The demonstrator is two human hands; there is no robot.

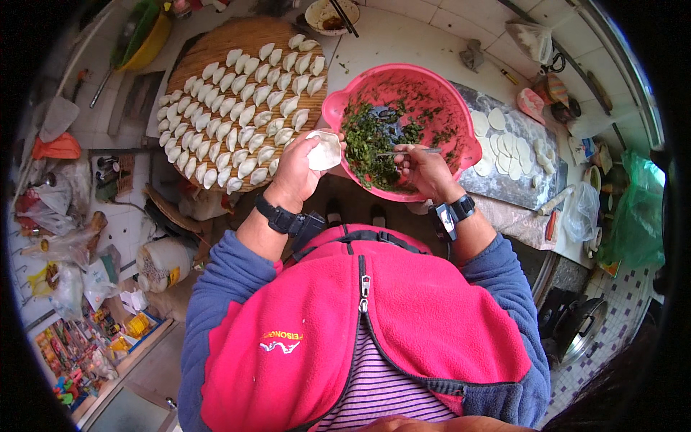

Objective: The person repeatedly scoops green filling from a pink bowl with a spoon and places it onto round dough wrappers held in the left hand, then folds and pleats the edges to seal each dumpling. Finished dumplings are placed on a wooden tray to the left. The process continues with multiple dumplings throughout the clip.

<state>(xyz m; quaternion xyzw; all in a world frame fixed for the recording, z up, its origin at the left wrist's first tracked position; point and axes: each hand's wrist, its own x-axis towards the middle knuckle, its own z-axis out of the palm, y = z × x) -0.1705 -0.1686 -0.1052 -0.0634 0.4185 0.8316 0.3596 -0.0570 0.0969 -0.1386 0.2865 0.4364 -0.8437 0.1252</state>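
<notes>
My left hand (298, 171) holds a round dough wrapper (325, 152) just left of a pink plastic basin (399, 70). Chopped green filling (359, 135) lies in the basin, thickest on its left side, with bits smeared up the wall. Over the filling, my right hand (426, 171) grips the handle of a thin metal utensil (432, 150); its tip is down among the greens and hard to make out. Left of the basin, many folded dumplings (237, 116) sit in rows on a round wooden board (237, 35).
Right of the basin, a floured dark board (499, 191) bears flat dough wrappers (507, 151), a piece of dough (544, 156) and a rolling pin (556, 200) at its edge. Behind stands a bowl (318, 13) with dark sauce and chopsticks (344, 16). Plastic bags (580, 213) lie at the right.
</notes>
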